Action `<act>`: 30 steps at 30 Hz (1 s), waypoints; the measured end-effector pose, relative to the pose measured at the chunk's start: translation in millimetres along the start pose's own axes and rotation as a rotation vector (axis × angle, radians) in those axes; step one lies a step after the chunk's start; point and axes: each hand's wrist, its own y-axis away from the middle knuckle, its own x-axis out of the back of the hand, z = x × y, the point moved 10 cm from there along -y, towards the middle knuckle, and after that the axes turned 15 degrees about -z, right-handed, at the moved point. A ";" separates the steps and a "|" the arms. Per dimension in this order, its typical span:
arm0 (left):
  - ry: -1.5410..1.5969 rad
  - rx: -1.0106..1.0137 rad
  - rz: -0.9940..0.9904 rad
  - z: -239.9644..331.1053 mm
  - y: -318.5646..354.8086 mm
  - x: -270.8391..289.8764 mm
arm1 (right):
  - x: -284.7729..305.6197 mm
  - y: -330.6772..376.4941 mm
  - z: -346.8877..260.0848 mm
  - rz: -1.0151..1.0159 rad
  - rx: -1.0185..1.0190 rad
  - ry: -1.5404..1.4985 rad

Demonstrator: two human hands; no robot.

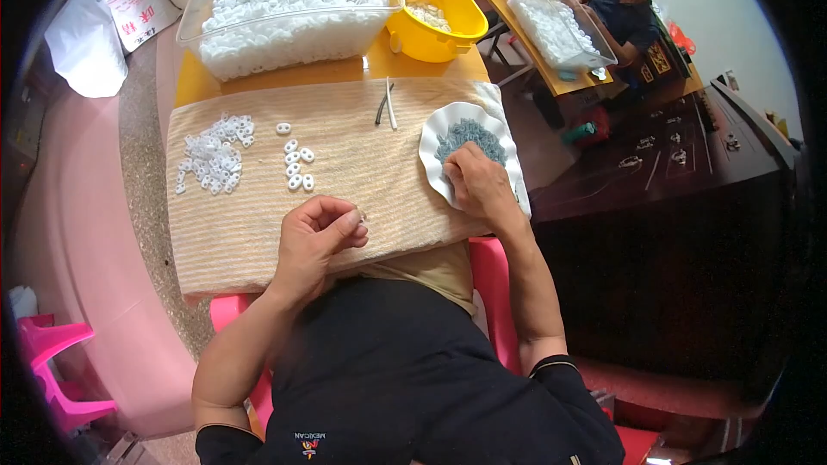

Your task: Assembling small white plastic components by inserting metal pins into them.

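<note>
My right hand (480,185) reaches into a white scalloped plate (431,165) on the right of the striped towel. Its fingers are pinched together among small translucent grey-blue pieces (472,133); whether one is between them is hidden. Nearer the towel's front edge, my left hand (320,237) holds thumb and forefinger together. A tiny pale bit shows at those fingertips, too small to name. Beyond that hand, several white oval two-hole pieces (293,158) lie in a loose group. A heap of similar white pieces (211,155) sits farther left.
A striped towel (362,168) covers the table's near part. Two thin sticks, black and white (391,103), lie toward its back. Behind stand a clear bin (293,47) full of white pieces and a yellow basin (439,39). Another person (624,13) works at a table back right.
</note>
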 end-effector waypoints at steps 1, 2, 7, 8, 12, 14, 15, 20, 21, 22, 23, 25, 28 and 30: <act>0.000 0.000 0.001 0.2 0.1 0.3 | 2.6 0.3 -0.4 0.010 -0.014 -0.007; 0.003 0.001 0.000 0.3 0.1 0.3 | 4.8 0.8 -0.5 0.020 -0.029 -0.015; 0.011 0.008 -0.008 0.0 -0.3 -1.0 | 21.0 9.1 3.0 0.153 -0.010 -0.131; 0.016 0.012 -0.007 -0.5 -0.3 -1.5 | 25.8 11.9 4.8 0.201 -0.002 -0.171; 0.020 0.024 -0.005 -2.5 -0.3 -0.8 | 24.8 14.6 14.6 0.156 -0.098 -0.410; 0.021 0.021 -0.010 -4.4 -1.0 -0.4 | 25.2 15.6 17.7 0.195 -0.083 -0.544; 0.024 0.019 -0.014 -4.6 -1.3 -0.6 | 24.5 15.1 18.1 0.197 -0.083 -0.545; 0.036 0.030 -0.011 -4.5 -0.5 -2.9 | 30.0 15.0 6.0 0.249 0.069 -0.550; 0.037 0.033 -0.009 -4.8 -0.2 -3.1 | 28.6 15.0 6.9 0.249 0.068 -0.552; 0.037 0.034 -0.007 -5.2 -0.1 -3.1 | 25.4 14.5 8.2 0.238 0.077 -0.578; 0.030 0.039 -0.006 -5.8 -0.1 -3.2 | 22.6 14.1 8.8 0.227 0.085 -0.604; 0.021 0.047 -0.002 -6.5 0.1 -2.7 | 20.0 14.1 5.2 0.201 0.094 -0.638; 0.014 0.074 -0.012 -8.7 0.7 -3.4 | 7.8 14.7 -1.9 0.137 0.079 -0.792; 0.017 0.068 -0.032 -7.7 0.6 -6.3 | -3.4 14.2 -11.7 0.092 0.053 -0.918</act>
